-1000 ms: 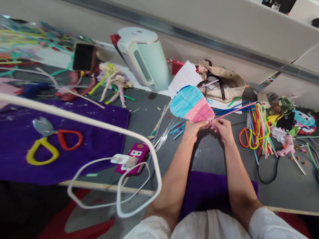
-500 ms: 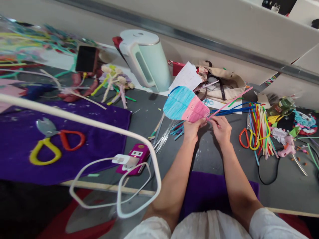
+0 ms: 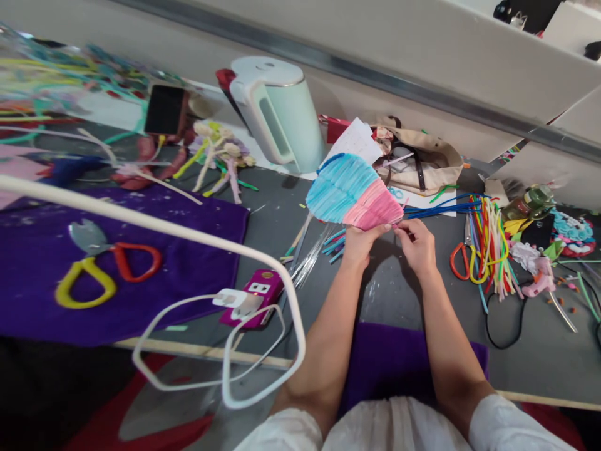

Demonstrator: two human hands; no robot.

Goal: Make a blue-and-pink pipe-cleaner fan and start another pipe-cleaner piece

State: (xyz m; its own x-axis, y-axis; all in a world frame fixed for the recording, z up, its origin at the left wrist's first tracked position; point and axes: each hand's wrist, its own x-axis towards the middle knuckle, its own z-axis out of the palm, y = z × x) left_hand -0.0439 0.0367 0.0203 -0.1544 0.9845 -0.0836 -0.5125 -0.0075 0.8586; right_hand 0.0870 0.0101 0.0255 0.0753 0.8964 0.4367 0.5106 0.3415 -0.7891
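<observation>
My left hand [image 3: 360, 243] is closed on the lower edge of a fan-shaped panel of pipe cleaners [image 3: 347, 191]. The panel is light blue on its wide side and pink toward its narrow end, with a darker blue strand along the top left rim. At the narrow corner my right hand [image 3: 416, 243] is closed in a pinch, its fingertips close to the left thumb. A short bit of pink pipe cleaner [image 3: 406, 202] shows just above that corner; the rest of it is hidden. Both hands are above the grey table.
A pale green kettle [image 3: 286, 119] and a beige bag [image 3: 422, 156] stand behind. To the right lie scissors [image 3: 460, 260] and bundled pipe cleaners [image 3: 493, 250]. On the left are large shears [image 3: 89, 266] on purple cloth [image 3: 197, 244], a magenta power strip [image 3: 265, 288] and a white cable [image 3: 300, 338].
The long pink pipe cleaner that stuck out to the upper right now shows only as a short bit by the corner. The panel has turned slightly, its narrow end shifting right.
</observation>
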